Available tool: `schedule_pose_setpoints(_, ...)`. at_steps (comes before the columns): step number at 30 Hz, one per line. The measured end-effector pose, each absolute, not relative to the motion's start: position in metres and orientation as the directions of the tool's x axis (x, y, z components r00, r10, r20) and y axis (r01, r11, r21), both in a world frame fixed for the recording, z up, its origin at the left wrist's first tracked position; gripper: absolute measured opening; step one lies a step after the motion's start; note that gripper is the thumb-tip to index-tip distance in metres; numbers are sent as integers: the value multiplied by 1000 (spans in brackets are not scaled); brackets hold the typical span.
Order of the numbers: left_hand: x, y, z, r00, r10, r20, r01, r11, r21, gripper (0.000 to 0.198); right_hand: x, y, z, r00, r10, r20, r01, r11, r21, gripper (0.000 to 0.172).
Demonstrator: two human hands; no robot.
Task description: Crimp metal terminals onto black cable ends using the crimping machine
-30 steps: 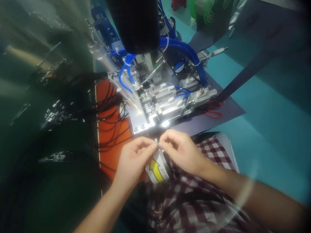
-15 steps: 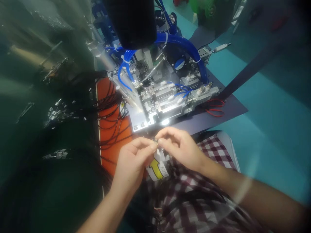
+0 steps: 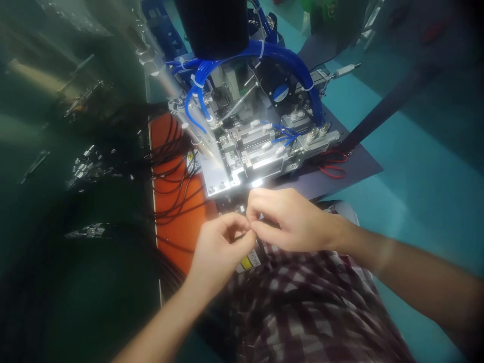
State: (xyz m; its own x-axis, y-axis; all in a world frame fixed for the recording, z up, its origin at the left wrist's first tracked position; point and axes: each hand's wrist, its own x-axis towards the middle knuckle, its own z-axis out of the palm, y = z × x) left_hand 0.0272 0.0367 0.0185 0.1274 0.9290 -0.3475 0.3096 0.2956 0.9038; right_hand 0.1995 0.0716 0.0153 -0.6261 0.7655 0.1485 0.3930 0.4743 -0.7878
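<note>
My left hand [image 3: 221, 249] and my right hand [image 3: 289, 219] meet fingertip to fingertip just in front of a metal fixture machine [image 3: 245, 151]. Both hands are pinched shut on something very small that I cannot make out. Under them lies a white label with a yellow arrow [image 3: 247, 262], mostly covered by the hands. A lit spot [image 3: 257, 182] glows at the machine's front edge, just above my right hand.
Blue air hoses [image 3: 287, 65] loop over the machine, with a black cylinder [image 3: 214, 25] above. Black cables [image 3: 172, 166] spread over an orange mat [image 3: 177, 222] on the left. Red wire [image 3: 333, 169] lies right of the machine. Checked cloth [image 3: 302, 302] covers my lap.
Both hands have shifted slightly right and closer together, now covering most of the yellow-arrow label. The view has tilted a little.
</note>
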Motion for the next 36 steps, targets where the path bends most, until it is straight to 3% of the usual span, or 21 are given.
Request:
schedule_pose_setpoints(3,26,37,16,133,928,-347,298,297,907,4,197,70,15,-571,818,74,414,365,-834,11)
schedule_pose_setpoints(6,20,37,11,128,917,-377,240,340,909,9,194,70,11,-529,838,-132,296,36,-954,11)
schedule_pose_setpoints(9,15,36,8,122,898,-422,179,398,900,16,194,70,6,-516,815,-264,160,-212,-964,16)
schedule_pose_setpoints(18,11,36,9,139,889,-435,152,415,897,19,186,58,-8,-392,919,-46,112,-2,-994,7)
schedule_pose_setpoints(31,11,38,9,117,872,-475,71,470,880,19,182,57,-8,-360,933,-11,140,43,-989,9)
schedule_pose_setpoints(33,13,39,8,94,875,-475,25,475,880,18,179,55,-10,-339,940,-46,90,-16,-996,10)
schedule_pose_setpoints(36,16,41,7,77,882,-465,-58,470,881,17,173,54,-13,-350,914,-205,-50,-237,-970,14)
